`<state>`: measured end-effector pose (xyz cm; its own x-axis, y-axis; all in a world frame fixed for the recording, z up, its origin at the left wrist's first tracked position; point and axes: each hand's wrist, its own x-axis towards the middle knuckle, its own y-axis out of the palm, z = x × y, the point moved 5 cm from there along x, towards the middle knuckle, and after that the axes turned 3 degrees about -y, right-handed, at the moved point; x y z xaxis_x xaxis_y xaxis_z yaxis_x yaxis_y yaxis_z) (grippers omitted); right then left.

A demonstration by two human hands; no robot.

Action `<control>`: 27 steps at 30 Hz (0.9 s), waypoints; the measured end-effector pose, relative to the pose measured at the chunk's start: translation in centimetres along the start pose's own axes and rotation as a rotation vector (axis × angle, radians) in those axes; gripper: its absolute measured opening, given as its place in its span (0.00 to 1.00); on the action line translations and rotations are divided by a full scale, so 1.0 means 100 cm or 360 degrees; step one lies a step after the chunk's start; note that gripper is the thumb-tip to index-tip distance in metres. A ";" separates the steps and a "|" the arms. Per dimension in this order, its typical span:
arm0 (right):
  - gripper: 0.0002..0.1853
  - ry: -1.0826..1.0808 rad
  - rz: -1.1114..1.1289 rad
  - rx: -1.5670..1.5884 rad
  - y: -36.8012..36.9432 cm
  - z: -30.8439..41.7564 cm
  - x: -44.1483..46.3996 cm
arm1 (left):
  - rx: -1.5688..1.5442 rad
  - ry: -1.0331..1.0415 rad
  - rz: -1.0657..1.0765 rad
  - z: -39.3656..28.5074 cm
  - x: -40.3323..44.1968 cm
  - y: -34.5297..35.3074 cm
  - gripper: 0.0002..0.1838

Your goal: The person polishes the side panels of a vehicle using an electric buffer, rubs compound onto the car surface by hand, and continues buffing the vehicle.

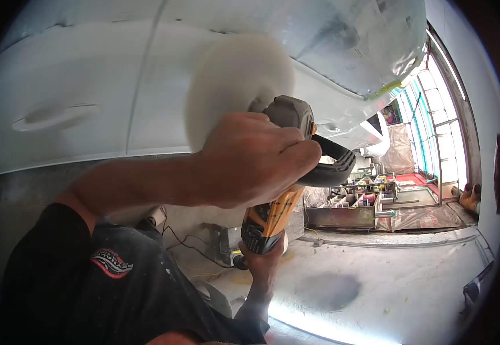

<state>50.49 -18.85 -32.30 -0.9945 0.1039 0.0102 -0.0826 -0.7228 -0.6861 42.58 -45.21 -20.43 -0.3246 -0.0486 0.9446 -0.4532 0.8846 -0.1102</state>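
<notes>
An orange and black power polisher is held between my two hands. My left hand is closed around its black loop handle, close to the grey head. Lower down, my right hand wraps round the rear of the tool body; part of that hand is hidden behind it. The large pale round pad is smeared by motion and lies against the car body panel, or very near it. A power cord runs by the rear end of the polisher.
A recessed door handle shows on the panel at left. Shelving with spools and small items stands at right, beyond a concrete floor with a dark stain. Bright windows lie farther back.
</notes>
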 end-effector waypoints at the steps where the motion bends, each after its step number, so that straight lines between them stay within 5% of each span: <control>1: 0.43 -0.0027 -0.0028 0.0056 -0.008 -0.012 0.011 | 0.0009 -0.0006 0.0031 0.002 0.005 0.020 0.19; 18: 0.29 0.0197 -0.0092 0.1172 -0.033 -0.144 0.170 | 0.0383 0.0299 0.0803 0.026 0.081 0.353 0.13; 27: 0.23 -0.0058 -0.0256 0.1339 -0.118 -0.174 0.294 | 0.0512 0.0447 0.0860 0.043 0.167 0.489 0.06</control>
<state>23.30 4.65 -36.51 -0.9669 0.2372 0.0945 -0.2286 -0.9690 0.0935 11.45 -4.73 -11.40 -0.3666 0.5208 0.7710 -0.5265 0.5671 -0.6334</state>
